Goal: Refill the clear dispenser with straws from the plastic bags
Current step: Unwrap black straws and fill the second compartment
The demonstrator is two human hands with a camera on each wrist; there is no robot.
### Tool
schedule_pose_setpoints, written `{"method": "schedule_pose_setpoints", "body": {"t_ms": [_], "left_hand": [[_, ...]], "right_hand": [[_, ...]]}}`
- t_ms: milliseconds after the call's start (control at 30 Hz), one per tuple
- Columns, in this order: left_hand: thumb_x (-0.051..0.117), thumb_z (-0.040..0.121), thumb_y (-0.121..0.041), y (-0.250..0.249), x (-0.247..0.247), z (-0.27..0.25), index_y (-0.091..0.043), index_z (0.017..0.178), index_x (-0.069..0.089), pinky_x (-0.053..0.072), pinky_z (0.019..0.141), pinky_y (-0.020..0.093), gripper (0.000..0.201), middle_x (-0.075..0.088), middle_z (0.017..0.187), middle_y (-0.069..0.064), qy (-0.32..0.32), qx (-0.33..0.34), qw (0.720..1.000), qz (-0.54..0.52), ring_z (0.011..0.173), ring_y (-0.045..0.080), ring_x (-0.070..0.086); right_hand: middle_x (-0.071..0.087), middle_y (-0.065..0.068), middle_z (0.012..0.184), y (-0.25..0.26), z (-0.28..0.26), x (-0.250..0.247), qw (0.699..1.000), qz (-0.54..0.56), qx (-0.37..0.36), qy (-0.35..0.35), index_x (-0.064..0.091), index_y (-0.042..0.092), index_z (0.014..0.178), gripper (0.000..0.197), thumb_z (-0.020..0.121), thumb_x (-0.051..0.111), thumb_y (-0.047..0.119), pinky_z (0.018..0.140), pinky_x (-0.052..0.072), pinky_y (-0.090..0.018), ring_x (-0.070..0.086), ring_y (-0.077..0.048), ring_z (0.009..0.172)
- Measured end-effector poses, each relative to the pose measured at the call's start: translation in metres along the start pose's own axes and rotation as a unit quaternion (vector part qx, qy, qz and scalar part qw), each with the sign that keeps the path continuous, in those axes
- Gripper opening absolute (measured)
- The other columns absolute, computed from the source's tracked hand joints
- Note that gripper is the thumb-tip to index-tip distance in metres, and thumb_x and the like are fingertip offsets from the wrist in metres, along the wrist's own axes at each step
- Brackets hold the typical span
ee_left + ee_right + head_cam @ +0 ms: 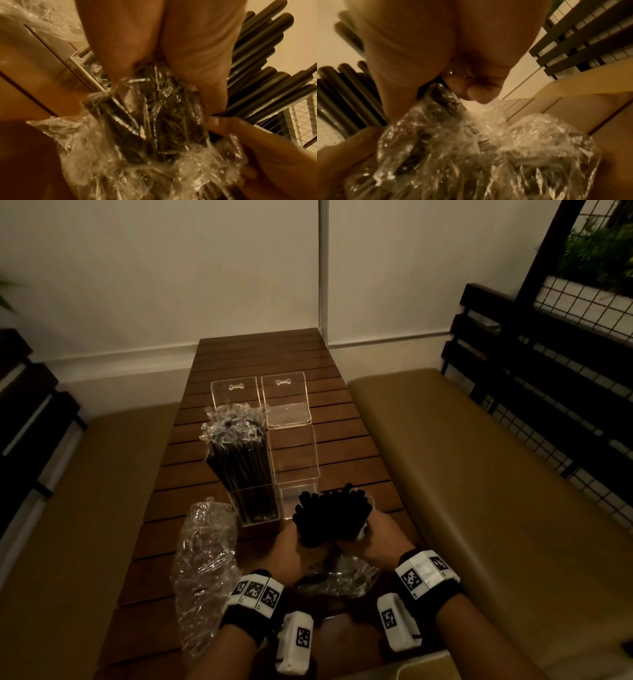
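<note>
Both hands hold one bundle of black straws [331, 515] upright over the near part of the wooden table [260, 354]. My left hand [291, 546] grips its left side, my right hand [375, 537] its right side. Crumpled clear bag [337, 578] hangs below the hands around the bundle's lower end. In the left wrist view the straws [257, 75] stick out past my palm and the bag [145, 142] bunches beneath. The right wrist view shows the same bag [479, 148] under curled fingers [476, 93]. The clear dispenser [294, 474] has two compartments; the left one holds bagged straws [239, 457], the right one looks bare.
An empty crumpled plastic bag [203, 563] lies on the table at my left. Two clear lids [260, 392] stand open behind the dispenser. Tan cushioned benches [479, 474] flank the table, with dark slatted backs and a wire grid at the right.
</note>
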State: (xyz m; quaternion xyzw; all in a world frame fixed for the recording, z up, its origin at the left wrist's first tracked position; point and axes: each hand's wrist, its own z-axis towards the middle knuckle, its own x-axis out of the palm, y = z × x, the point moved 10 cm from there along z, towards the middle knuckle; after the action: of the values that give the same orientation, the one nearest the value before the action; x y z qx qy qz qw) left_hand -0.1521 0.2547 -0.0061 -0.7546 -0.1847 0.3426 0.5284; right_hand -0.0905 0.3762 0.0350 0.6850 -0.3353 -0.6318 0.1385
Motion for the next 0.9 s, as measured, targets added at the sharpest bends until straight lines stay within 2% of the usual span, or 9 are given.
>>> {"method": "schedule_pose_setpoints", "body": {"t_ms": [100, 167, 267, 333, 500, 633, 767, 833, 900], "left_hand": [[0.066, 0.065, -0.050, -0.012, -0.003, -0.005, -0.044, 0.100, 0.065, 0.050, 0.098, 0.048, 0.036, 0.065, 0.117, 0.018, -0.008, 0.015, 1.000, -0.004, 0.111, 0.033, 0.062], [0.065, 0.067, -0.049, -0.015, -0.001, -0.002, -0.053, 0.097, 0.067, 0.051, 0.097, 0.048, 0.030, 0.067, 0.113, 0.013, -0.007, 0.026, 0.999, -0.032, 0.110, 0.033, 0.063], [0.070, 0.058, -0.055, -0.005, -0.005, -0.002, -0.023, 0.118, 0.062, 0.051, 0.100, 0.046, 0.068, 0.065, 0.119, 0.011, -0.021, 0.030, 0.999, -0.018, 0.114, 0.029, 0.063], [0.074, 0.054, -0.057, 0.006, -0.007, -0.001, -0.007, 0.122, 0.055, 0.051, 0.100, 0.046, 0.086, 0.065, 0.121, 0.011, -0.028, 0.011, 0.999, -0.020, 0.116, 0.028, 0.062], [0.064, 0.064, -0.048, -0.019, 0.002, 0.000, -0.037, 0.097, 0.060, 0.056, 0.091, 0.035, 0.035, 0.068, 0.101, -0.006, -0.011, 0.047, 0.999, 0.006, 0.099, 0.010, 0.067], [0.065, 0.069, -0.044, -0.014, 0.006, 0.001, -0.028, 0.095, 0.056, 0.048, 0.080, 0.010, 0.031, 0.058, 0.096, -0.014, -0.006, 0.056, 0.998, -0.006, 0.089, -0.005, 0.063], [0.068, 0.088, -0.017, 0.006, 0.002, 0.008, -0.010, 0.109, 0.060, 0.049, 0.099, 0.035, 0.024, 0.064, 0.107, 0.006, 0.000, 0.023, 0.999, 0.032, 0.102, 0.018, 0.059], [0.069, 0.076, -0.037, 0.004, -0.004, 0.007, -0.025, 0.102, 0.062, 0.052, 0.092, 0.032, 0.029, 0.066, 0.103, -0.002, -0.017, 0.035, 0.999, 0.008, 0.098, 0.015, 0.064], [0.072, 0.071, -0.036, 0.005, -0.010, 0.006, -0.031, 0.102, 0.061, 0.055, 0.086, 0.024, 0.033, 0.068, 0.101, -0.009, -0.049, 0.039, 0.998, -0.008, 0.098, 0.010, 0.067]], "right_hand": [[0.065, 0.011, 0.086, -0.002, -0.009, -0.019, 0.996, 0.058, -0.009, -0.073, 0.053, 0.039, 0.100, 0.028, 0.077, 0.069, 0.040, 0.068, 0.052, -0.023, 0.062, -0.004, 0.076], [0.058, 0.017, 0.077, -0.002, -0.013, -0.022, 0.995, 0.052, -0.018, -0.082, 0.049, 0.046, 0.086, 0.023, 0.078, 0.070, 0.040, 0.063, 0.041, -0.013, 0.056, 0.002, 0.069], [0.051, 0.022, 0.066, 0.009, -0.017, -0.030, 0.990, 0.078, -0.041, -0.111, 0.041, 0.049, 0.071, 0.029, 0.077, 0.068, 0.037, 0.059, 0.033, -0.012, 0.047, 0.003, 0.061], [0.052, 0.022, 0.072, 0.010, -0.020, -0.034, 0.983, 0.119, -0.044, -0.133, 0.044, 0.048, 0.077, 0.034, 0.078, 0.070, 0.026, 0.062, 0.036, -0.010, 0.051, 0.001, 0.068], [0.056, 0.007, 0.069, 0.010, -0.017, -0.025, 0.983, 0.137, -0.048, -0.117, 0.048, 0.031, 0.072, 0.026, 0.083, 0.068, 0.018, 0.061, 0.042, -0.016, 0.055, -0.002, 0.064], [0.057, 0.011, 0.071, 0.011, -0.012, -0.014, 0.986, 0.128, -0.040, -0.097, 0.048, 0.039, 0.071, 0.028, 0.084, 0.065, 0.021, 0.063, 0.039, -0.012, 0.057, 0.001, 0.068], [0.065, 0.009, 0.091, 0.015, -0.015, -0.019, 0.972, 0.201, -0.055, -0.105, 0.053, 0.035, 0.100, 0.025, 0.084, 0.066, 0.021, 0.071, 0.050, -0.016, 0.063, -0.001, 0.083], [0.062, 0.012, 0.087, 0.013, -0.016, -0.024, 0.965, 0.221, -0.069, -0.122, 0.049, 0.036, 0.099, 0.032, 0.082, 0.069, 0.018, 0.067, 0.046, -0.012, 0.061, 0.002, 0.080], [0.061, 0.009, 0.082, 0.010, -0.015, -0.026, 0.960, 0.237, -0.074, -0.130, 0.052, 0.032, 0.092, 0.021, 0.082, 0.069, 0.023, 0.069, 0.049, -0.019, 0.060, -0.004, 0.076]]}}
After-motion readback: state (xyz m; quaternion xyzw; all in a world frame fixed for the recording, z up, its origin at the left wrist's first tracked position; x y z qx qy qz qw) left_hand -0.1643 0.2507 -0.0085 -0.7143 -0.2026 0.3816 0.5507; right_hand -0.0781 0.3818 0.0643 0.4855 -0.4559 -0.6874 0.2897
